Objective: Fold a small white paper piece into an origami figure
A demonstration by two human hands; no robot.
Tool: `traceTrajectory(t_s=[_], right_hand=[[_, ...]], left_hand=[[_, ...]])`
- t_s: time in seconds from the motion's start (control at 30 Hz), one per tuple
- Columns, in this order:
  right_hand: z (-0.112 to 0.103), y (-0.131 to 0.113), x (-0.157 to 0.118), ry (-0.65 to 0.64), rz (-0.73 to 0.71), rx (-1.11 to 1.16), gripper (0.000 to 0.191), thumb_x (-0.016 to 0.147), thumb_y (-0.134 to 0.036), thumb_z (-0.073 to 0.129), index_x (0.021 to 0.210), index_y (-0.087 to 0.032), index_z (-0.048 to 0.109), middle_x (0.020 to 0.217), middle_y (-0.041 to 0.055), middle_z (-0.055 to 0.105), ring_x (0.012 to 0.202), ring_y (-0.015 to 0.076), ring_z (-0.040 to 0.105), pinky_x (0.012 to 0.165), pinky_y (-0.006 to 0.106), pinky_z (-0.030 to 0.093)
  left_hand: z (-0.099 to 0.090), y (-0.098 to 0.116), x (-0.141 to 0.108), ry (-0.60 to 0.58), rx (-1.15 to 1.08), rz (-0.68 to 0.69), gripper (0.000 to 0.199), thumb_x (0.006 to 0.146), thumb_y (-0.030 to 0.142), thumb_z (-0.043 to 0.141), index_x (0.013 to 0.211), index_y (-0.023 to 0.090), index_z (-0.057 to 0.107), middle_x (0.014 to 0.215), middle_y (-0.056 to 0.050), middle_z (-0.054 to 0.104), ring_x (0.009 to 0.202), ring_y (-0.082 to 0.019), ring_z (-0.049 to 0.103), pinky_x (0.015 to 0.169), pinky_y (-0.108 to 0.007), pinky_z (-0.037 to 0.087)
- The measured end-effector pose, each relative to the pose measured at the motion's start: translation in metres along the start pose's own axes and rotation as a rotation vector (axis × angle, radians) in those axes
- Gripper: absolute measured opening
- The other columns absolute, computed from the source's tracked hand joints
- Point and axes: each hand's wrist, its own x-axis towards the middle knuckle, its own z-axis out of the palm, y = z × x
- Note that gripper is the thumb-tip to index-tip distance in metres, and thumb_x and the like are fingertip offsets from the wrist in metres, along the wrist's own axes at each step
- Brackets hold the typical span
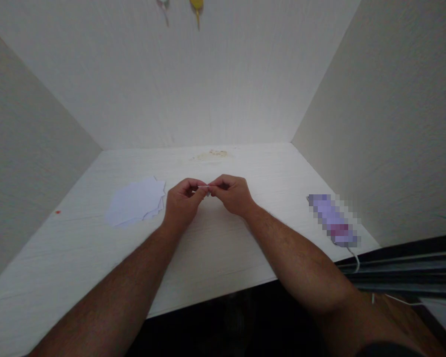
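Over the middle of the table, my left hand and my right hand meet at the fingertips. Both pinch a small piece of white paper, thin and seen nearly edge-on. Fingers and thumbs cover most of it, so its full shape and any folds are hidden. To the left of my left hand lies a loose pile of white paper sheets with uneven, overlapping edges.
The white table is boxed in by walls at the back and sides. A blurred-out purple device with a white cable lies at the right. Pale brownish crumbs or a stain mark the back. A red spot shows at left.
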Motion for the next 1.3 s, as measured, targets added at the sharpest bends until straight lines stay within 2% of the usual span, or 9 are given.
traceTrajectory(t_s=[0.2, 0.43, 1.0, 1.07, 1.17, 1.3], right_hand=[[-0.001, 0.004, 0.0, -0.034, -0.009, -0.114, 0.019, 0.077, -0.038, 0.07, 0.073, -0.019, 0.069, 0.066, -0.0006, 0.067, 0.062, 0.0101, 0.057, 0.06, 0.024, 0.045], [-0.004, 0.003, -0.001, -0.09, -0.084, -0.285, 0.019, 0.079, -0.033, 0.067, 0.068, -0.019, 0.062, 0.058, -0.0043, 0.056, 0.057, 0.0084, 0.047, 0.056, 0.023, 0.036], [-0.006, -0.001, -0.001, -0.099, -0.074, -0.257, 0.018, 0.077, -0.029, 0.068, 0.065, -0.017, 0.062, 0.055, -0.0049, 0.054, 0.053, 0.0071, 0.044, 0.053, 0.021, 0.034], [-0.006, -0.001, 0.0, -0.067, -0.052, -0.224, 0.018, 0.076, -0.029, 0.068, 0.065, -0.017, 0.063, 0.056, -0.0043, 0.056, 0.053, 0.007, 0.045, 0.052, 0.021, 0.035], [-0.007, -0.002, 0.001, -0.032, 0.06, -0.154, 0.022, 0.073, -0.035, 0.07, 0.066, -0.016, 0.063, 0.053, -0.0042, 0.055, 0.05, 0.0072, 0.045, 0.049, 0.021, 0.035], [-0.009, -0.003, 0.002, -0.052, 0.15, -0.05, 0.018, 0.072, -0.033, 0.07, 0.069, -0.016, 0.064, 0.053, -0.0033, 0.058, 0.047, 0.0077, 0.048, 0.047, 0.022, 0.037]], left_hand=[[0.0, -0.005, 0.002, 0.033, 0.035, 0.008, 0.007, 0.07, 0.026, 0.072, 0.072, 0.02, 0.068, 0.063, 0.001, 0.066, 0.056, -0.012, 0.057, 0.054, -0.023, 0.042], [-0.001, -0.002, 0.003, 0.017, 0.133, 0.039, 0.004, 0.068, 0.021, 0.072, 0.067, 0.021, 0.068, 0.06, 0.001, 0.066, 0.054, -0.012, 0.056, 0.053, -0.024, 0.041], [-0.001, 0.003, 0.004, -0.012, 0.127, -0.014, 0.004, 0.067, 0.022, 0.07, 0.063, 0.021, 0.069, 0.06, 0.001, 0.067, 0.058, -0.014, 0.058, 0.058, -0.027, 0.046], [-0.001, 0.005, 0.003, 0.003, 0.089, -0.046, 0.003, 0.067, 0.022, 0.07, 0.064, 0.021, 0.069, 0.063, 0.0, 0.068, 0.06, -0.014, 0.059, 0.06, -0.027, 0.047], [-0.001, 0.002, 0.005, -0.043, -0.023, -0.057, 0.006, 0.069, 0.024, 0.071, 0.069, 0.019, 0.071, 0.065, 0.0, 0.067, 0.059, -0.012, 0.056, 0.059, -0.026, 0.045], [0.0, -0.008, 0.007, -0.15, -0.35, -0.141, 0.016, 0.073, 0.029, 0.071, 0.083, 0.017, 0.073, 0.074, -0.003, 0.068, 0.063, -0.012, 0.058, 0.061, -0.026, 0.048]])
